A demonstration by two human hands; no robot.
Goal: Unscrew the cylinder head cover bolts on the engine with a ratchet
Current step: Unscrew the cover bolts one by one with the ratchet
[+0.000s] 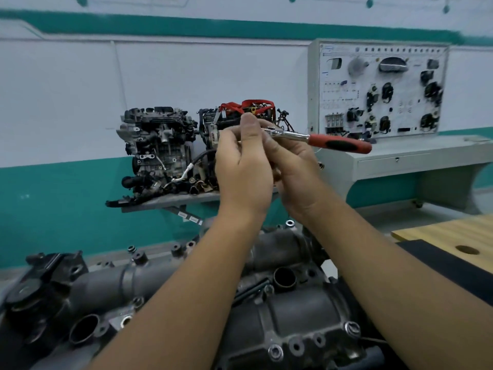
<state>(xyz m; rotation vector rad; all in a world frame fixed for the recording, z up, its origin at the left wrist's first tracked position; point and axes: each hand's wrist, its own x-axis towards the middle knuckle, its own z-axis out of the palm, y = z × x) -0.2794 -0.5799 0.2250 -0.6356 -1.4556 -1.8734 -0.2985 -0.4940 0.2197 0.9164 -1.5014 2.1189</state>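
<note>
Both hands lift the ratchet (314, 138) to eye level, well above the engine (266, 311), probably to set its head: the left grip (241, 166) pinches the head end, the right grip (293, 169) clasps near it, red handle jutting right, the cover bolts (276, 352) untouched below

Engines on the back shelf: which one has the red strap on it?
The right-hand engine, partly hidden behind the raised hands, carries the red strap across its top. The left-hand engine shows none.
</note>
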